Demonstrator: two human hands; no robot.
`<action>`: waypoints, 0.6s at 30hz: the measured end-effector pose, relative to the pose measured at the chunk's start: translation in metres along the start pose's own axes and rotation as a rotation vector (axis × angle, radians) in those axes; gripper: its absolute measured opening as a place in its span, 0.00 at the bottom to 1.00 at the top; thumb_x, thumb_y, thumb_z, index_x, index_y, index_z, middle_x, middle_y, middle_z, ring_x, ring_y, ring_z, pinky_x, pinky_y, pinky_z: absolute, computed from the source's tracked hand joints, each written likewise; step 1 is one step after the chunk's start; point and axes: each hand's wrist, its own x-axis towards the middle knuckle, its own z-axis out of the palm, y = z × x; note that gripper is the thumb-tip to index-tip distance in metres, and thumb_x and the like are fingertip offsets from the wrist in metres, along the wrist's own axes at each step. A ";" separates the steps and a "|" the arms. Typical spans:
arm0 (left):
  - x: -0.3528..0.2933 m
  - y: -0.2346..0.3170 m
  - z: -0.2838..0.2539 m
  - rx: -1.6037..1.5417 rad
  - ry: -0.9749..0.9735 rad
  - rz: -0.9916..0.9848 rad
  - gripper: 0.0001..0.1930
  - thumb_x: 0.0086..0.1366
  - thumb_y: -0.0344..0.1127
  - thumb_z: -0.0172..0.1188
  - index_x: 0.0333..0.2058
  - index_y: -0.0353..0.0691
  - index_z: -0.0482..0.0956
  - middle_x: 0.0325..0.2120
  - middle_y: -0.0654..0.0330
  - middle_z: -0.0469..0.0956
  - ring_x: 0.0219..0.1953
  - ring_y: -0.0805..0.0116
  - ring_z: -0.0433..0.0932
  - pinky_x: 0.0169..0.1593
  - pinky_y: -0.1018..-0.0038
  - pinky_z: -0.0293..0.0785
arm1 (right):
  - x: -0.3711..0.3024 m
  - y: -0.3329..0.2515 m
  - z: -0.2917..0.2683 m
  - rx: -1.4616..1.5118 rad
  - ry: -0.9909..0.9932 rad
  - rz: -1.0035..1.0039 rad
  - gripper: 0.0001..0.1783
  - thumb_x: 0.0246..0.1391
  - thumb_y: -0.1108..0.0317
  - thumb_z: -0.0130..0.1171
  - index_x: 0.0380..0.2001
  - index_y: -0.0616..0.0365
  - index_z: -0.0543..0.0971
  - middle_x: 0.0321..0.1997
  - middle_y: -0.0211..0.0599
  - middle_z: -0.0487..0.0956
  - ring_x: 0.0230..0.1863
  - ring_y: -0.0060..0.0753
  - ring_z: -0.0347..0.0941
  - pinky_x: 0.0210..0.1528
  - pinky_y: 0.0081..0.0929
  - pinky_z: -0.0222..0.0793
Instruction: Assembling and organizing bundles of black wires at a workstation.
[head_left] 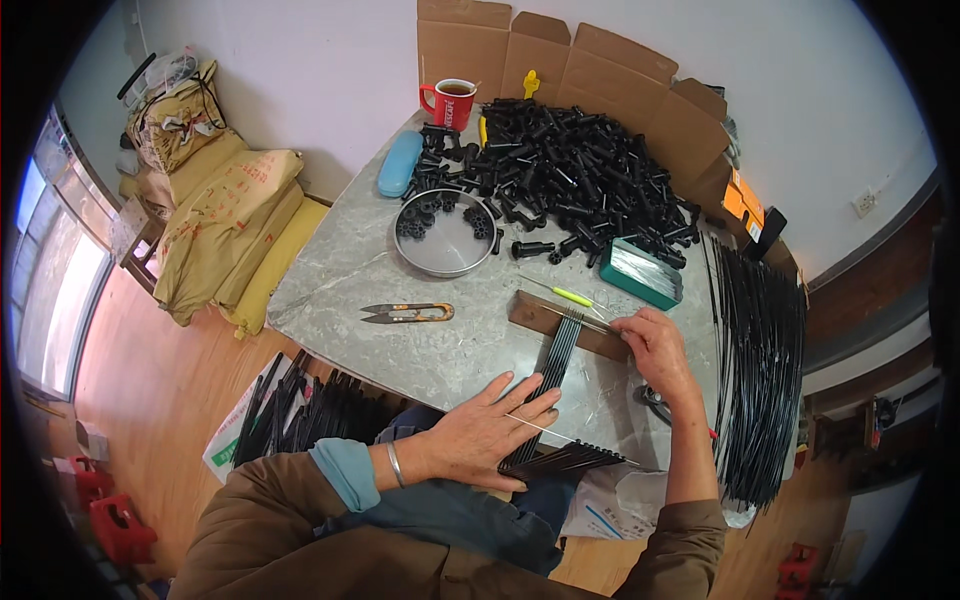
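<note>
Black rods (562,352) run out ahead from under the left hand (490,425), which lies flat, fingers splayed, probably keeping them level and side by side. Farther ahead, their tips cross a wooden block (530,313), likely a prop. Just right of those tips, the right hand (655,352) pinches a thin strip (600,326), perhaps for fine control.

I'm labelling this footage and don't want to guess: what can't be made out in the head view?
All in the head view:
- Middle stretch of the black rods: covered by the left hand.
- Near end of the thin rod: hidden by the right hand's fingers.
- Lower layers of the black tube pile: buried under the top ones.
- Far ends of the under-table bundle: blocked by the tabletop.
</note>
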 end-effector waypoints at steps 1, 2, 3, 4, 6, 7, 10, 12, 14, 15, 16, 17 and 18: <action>0.000 0.000 0.000 -0.003 0.002 -0.001 0.48 0.48 0.60 0.64 0.60 0.35 0.59 0.66 0.49 0.50 0.69 0.47 0.45 0.68 0.51 0.41 | 0.000 -0.001 0.000 0.001 -0.001 0.002 0.09 0.47 0.78 0.57 0.33 0.59 0.81 0.27 0.39 0.74 0.33 0.42 0.72 0.37 0.32 0.67; 0.000 0.000 -0.001 -0.007 0.003 -0.001 0.48 0.48 0.60 0.65 0.60 0.35 0.58 0.66 0.49 0.50 0.69 0.47 0.44 0.68 0.51 0.41 | 0.001 -0.003 -0.001 -0.012 -0.006 -0.014 0.09 0.47 0.78 0.57 0.33 0.59 0.81 0.27 0.39 0.74 0.33 0.42 0.72 0.37 0.32 0.67; 0.000 0.000 -0.001 -0.008 0.000 -0.003 0.48 0.48 0.60 0.65 0.60 0.35 0.58 0.66 0.49 0.50 0.69 0.47 0.44 0.68 0.51 0.41 | 0.002 -0.004 -0.001 -0.023 -0.011 -0.031 0.09 0.47 0.78 0.57 0.33 0.59 0.82 0.27 0.39 0.74 0.33 0.42 0.71 0.37 0.32 0.67; 0.001 0.000 -0.001 0.009 -0.008 -0.009 0.48 0.49 0.60 0.64 0.61 0.36 0.58 0.66 0.51 0.50 0.69 0.48 0.45 0.67 0.52 0.42 | 0.003 -0.004 0.000 -0.020 -0.012 -0.030 0.09 0.47 0.78 0.57 0.33 0.59 0.82 0.27 0.39 0.74 0.33 0.42 0.71 0.37 0.32 0.67; 0.001 0.000 -0.001 0.028 -0.014 -0.017 0.47 0.49 0.61 0.63 0.61 0.36 0.58 0.66 0.52 0.50 0.69 0.49 0.46 0.67 0.53 0.43 | 0.004 -0.005 0.001 0.006 -0.017 -0.013 0.09 0.47 0.78 0.57 0.33 0.59 0.82 0.27 0.38 0.74 0.33 0.41 0.72 0.37 0.31 0.67; 0.000 0.000 -0.002 0.026 -0.009 -0.016 0.48 0.49 0.61 0.63 0.61 0.36 0.58 0.66 0.52 0.50 0.69 0.49 0.46 0.67 0.53 0.43 | 0.004 -0.005 0.001 0.007 -0.017 -0.016 0.09 0.47 0.78 0.57 0.33 0.59 0.82 0.27 0.38 0.74 0.33 0.41 0.72 0.37 0.31 0.67; 0.001 0.000 -0.002 0.020 -0.003 -0.014 0.48 0.49 0.61 0.63 0.61 0.36 0.59 0.66 0.52 0.50 0.69 0.50 0.46 0.67 0.53 0.43 | 0.002 -0.002 0.003 0.032 -0.013 0.045 0.09 0.47 0.78 0.57 0.33 0.59 0.82 0.27 0.38 0.75 0.33 0.40 0.72 0.37 0.31 0.67; 0.001 0.000 -0.002 0.015 -0.001 -0.012 0.48 0.49 0.61 0.63 0.61 0.36 0.59 0.66 0.52 0.50 0.69 0.50 0.45 0.67 0.53 0.43 | 0.001 0.001 0.004 0.028 0.005 0.058 0.09 0.47 0.78 0.57 0.33 0.59 0.82 0.27 0.37 0.75 0.33 0.39 0.73 0.37 0.30 0.68; 0.001 0.000 -0.003 0.032 -0.021 -0.020 0.48 0.49 0.61 0.63 0.61 0.36 0.58 0.66 0.52 0.50 0.69 0.50 0.45 0.68 0.53 0.43 | 0.003 -0.004 0.004 0.012 0.002 0.046 0.09 0.47 0.78 0.57 0.33 0.59 0.82 0.27 0.37 0.75 0.33 0.39 0.73 0.37 0.30 0.68; 0.001 0.000 -0.003 0.032 -0.020 -0.020 0.48 0.49 0.61 0.63 0.61 0.36 0.58 0.66 0.52 0.50 0.69 0.50 0.45 0.68 0.53 0.43 | 0.004 -0.006 0.004 -0.003 0.001 0.032 0.09 0.48 0.78 0.56 0.33 0.59 0.82 0.27 0.37 0.75 0.33 0.39 0.73 0.37 0.31 0.68; 0.001 0.000 -0.002 0.024 -0.017 -0.019 0.48 0.49 0.61 0.63 0.61 0.36 0.58 0.66 0.52 0.50 0.69 0.50 0.45 0.68 0.53 0.42 | 0.005 -0.007 0.003 -0.003 0.002 0.031 0.09 0.48 0.78 0.56 0.33 0.59 0.82 0.27 0.37 0.75 0.33 0.39 0.73 0.37 0.31 0.68; 0.001 -0.001 -0.002 0.016 -0.014 -0.017 0.48 0.50 0.61 0.63 0.62 0.36 0.58 0.66 0.52 0.50 0.69 0.50 0.45 0.68 0.53 0.42 | 0.005 -0.008 0.003 -0.019 -0.001 0.021 0.09 0.48 0.78 0.56 0.33 0.58 0.82 0.27 0.37 0.75 0.33 0.39 0.73 0.36 0.31 0.68; 0.001 0.000 -0.002 0.017 -0.013 -0.018 0.48 0.50 0.61 0.63 0.62 0.36 0.58 0.66 0.52 0.50 0.69 0.50 0.45 0.68 0.53 0.42 | 0.005 -0.008 0.002 -0.036 -0.004 0.010 0.09 0.48 0.78 0.57 0.33 0.58 0.82 0.27 0.37 0.75 0.33 0.39 0.73 0.36 0.31 0.68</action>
